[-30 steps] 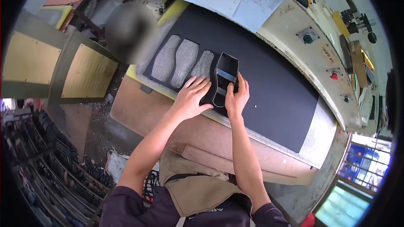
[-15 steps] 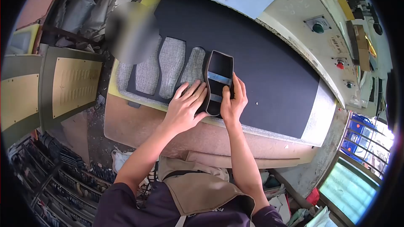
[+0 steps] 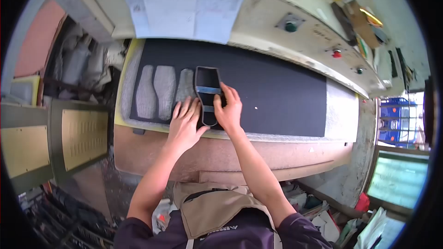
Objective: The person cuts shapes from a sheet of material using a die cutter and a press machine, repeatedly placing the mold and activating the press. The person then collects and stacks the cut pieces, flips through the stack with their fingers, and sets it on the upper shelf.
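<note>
Two bare hands, one each side of the sole-shaped metal frame [image 3: 209, 90], which sits on the dark sheet [image 3: 286, 92] spread over the worktop [image 3: 341, 115].

Right hand [image 3: 230, 112]: thumb and fingers bent around the frame's right wall, so we read it as a hold. Left hand [image 3: 184, 127]: fingers nearly straight, slightly fanned, laid just left of the frame, thumb out by its near end. We see nothing gripped there; whether the fingertips touch the wall, we can't tell.

Three grey shapes [image 3: 164, 92] in a row left of the frame; they look like openings in the sheet. The left fingers partly cover the closest.

Risks, as we judge them:
- Uneven push from the right, weak bracing on the left: frame twists, its left wall rides over the nearest grey shape.
- Left fingers sit close to the frame; a sudden leftward slide could nip them.
- We see no clamp on the sheet near the frame; dragging could ruck it.
- White scrap [image 3: 256, 108] right of the frame: slide a wall onto it and the frame could sit tilted.
</note>
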`<state>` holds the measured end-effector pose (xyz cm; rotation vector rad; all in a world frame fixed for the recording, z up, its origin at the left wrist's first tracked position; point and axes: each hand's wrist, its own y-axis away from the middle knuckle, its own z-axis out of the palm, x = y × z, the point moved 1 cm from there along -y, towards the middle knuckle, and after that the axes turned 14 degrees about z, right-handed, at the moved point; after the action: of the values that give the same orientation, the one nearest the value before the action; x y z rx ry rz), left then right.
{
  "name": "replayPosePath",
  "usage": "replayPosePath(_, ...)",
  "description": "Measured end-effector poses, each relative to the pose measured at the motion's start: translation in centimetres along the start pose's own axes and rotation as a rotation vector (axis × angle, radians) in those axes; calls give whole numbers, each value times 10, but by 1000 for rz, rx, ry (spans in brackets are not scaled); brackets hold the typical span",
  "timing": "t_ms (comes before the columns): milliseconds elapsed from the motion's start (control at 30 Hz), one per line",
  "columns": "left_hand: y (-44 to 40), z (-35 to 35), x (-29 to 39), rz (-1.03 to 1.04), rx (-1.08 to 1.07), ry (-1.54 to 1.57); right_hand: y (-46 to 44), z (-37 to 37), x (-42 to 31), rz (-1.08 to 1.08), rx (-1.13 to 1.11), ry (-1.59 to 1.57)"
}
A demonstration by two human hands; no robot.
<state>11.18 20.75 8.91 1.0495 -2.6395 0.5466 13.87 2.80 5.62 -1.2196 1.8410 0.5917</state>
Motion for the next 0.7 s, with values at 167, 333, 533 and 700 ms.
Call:
replayPosePath(167, 5, -13, 12, -23, 170, -108, -54, -54, -42, -317, 346, 128)
replayPosePath(333, 19, 19, 60, -171, 263, 141, -136, -113, -71, -462, 477, 265)
replayPosePath(533, -29, 52, 78, -69, 278, 41, -71, -141, -55, -494, 191, 203)
replayPosePath(700, -85, 49, 60, -42, 400, -177, -22, -156, 30, -414, -128, 459)
